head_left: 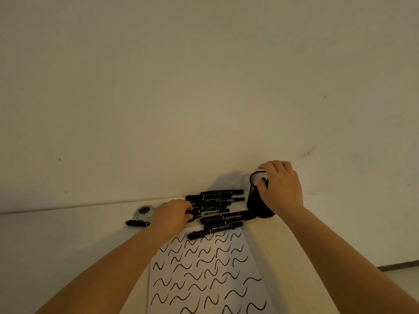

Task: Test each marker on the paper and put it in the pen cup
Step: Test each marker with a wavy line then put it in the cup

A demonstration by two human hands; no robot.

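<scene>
Several black markers [217, 201] lie in a loose pile at the back of the table, next to the wall. My left hand [171, 214] reaches into the pile's left side, and its fingers curl round one marker there. A black mesh pen cup [258, 200] stands to the right of the pile, tilted a little. My right hand [281, 184] grips the cup's rim and side. A sheet of white paper [204, 270] covered in black wavy test strokes lies in front of the pile. One more marker [137, 223] lies apart at the left.
A round grey cable grommet [144, 211] is set into the table left of the pile. The pale wall [204, 87] rises straight behind the markers and cup. The table's right edge [396, 267] shows at the lower right.
</scene>
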